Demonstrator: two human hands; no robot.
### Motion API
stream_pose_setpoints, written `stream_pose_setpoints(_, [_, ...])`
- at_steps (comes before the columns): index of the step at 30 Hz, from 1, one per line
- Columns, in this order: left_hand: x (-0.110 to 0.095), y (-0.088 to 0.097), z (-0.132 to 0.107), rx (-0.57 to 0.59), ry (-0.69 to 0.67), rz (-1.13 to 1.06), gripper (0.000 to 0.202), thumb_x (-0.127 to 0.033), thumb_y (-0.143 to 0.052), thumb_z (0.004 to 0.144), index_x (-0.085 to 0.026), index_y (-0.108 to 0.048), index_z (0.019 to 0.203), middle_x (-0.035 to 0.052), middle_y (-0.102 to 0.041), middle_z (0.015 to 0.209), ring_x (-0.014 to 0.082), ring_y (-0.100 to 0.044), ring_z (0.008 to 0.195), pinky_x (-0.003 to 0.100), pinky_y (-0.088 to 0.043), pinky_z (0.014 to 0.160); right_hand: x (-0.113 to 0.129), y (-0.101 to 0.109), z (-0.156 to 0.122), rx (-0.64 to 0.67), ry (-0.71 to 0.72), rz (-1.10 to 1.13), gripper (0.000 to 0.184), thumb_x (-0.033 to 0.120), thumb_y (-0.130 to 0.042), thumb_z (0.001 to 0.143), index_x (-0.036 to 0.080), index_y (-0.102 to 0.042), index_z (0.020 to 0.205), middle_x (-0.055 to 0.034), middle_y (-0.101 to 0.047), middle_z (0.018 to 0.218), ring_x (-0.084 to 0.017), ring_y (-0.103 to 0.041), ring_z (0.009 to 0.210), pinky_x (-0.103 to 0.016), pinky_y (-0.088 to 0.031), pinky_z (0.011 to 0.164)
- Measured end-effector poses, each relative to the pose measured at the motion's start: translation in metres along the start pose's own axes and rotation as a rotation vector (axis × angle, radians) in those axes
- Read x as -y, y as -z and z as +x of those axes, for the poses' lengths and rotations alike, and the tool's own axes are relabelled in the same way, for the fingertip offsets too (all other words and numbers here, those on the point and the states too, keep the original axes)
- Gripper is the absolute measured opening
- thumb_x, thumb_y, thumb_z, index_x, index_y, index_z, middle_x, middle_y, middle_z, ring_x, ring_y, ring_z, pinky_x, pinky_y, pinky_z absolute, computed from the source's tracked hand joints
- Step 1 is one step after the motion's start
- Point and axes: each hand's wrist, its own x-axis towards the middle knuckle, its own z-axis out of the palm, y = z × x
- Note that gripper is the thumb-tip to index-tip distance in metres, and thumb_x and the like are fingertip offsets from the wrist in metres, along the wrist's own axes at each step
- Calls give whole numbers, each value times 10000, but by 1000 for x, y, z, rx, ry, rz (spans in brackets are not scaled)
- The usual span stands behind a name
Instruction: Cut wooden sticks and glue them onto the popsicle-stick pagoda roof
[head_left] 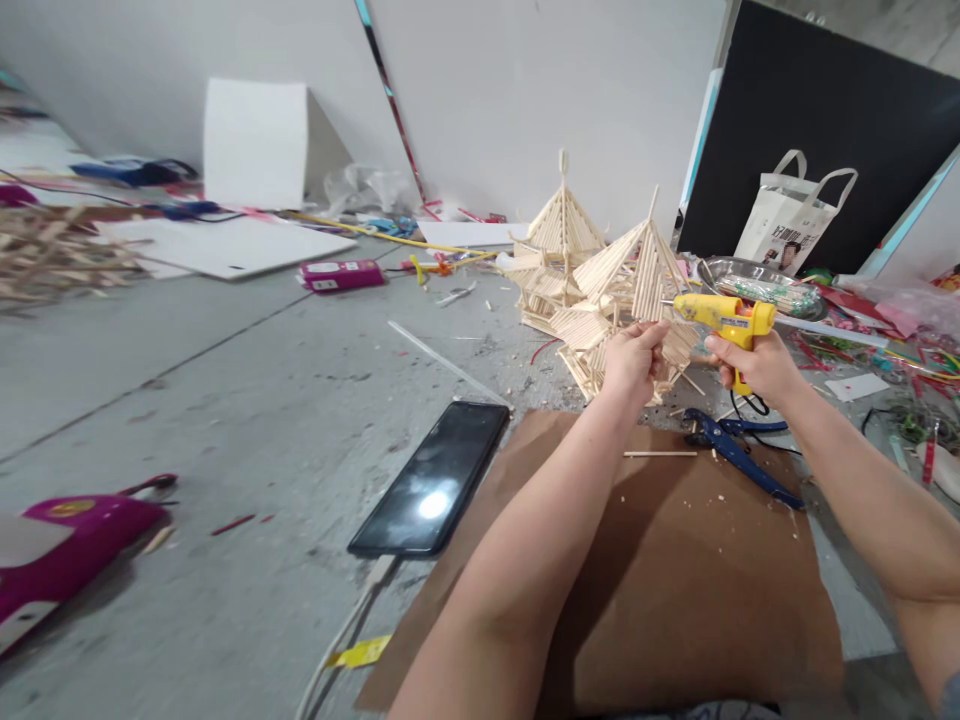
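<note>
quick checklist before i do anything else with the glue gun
1. Yellow glue gun gripped in the right hand: ok.
2. Nozzle facing the front stick roof: ok.
3. Left hand well clear of the nozzle: not ok, its fingers look close below it.
4. Nozzle heated: cannot tell.
5. Left fingertips holding a stick: cannot tell, too small to make out.
6. Blue hand cutter put down: ok, by the brown sheet's right edge.

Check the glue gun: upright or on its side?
Upright: the glue gun sits in the right hand, barrel roughly level, handle below, nozzle toward the stick model.
</note>
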Motion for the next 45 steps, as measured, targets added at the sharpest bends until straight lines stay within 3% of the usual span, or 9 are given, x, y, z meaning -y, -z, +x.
stream_pose_setpoints(34, [1,0,4,34,23,-38,247,-182,-640,641,-172,-399,589,-106,-345,367,8,-274,275,125,-173,292,4,1,-1,2,-21,-39,281,447,-628,666,186,-530,633,31,-520,485,-85,-471,352,-246,-399,381])
stream_pose_setpoints(45, [2,2,5,44,23,-30,251,-191,-644,633,-174,-399,582,-104,-348,363,11,-267,273,130,-171,287,-2,5,-1,30,-17,-80,333,521,-606,680,193,-554,658,28,-526,473,-94,-473,358,-256,-410,403])
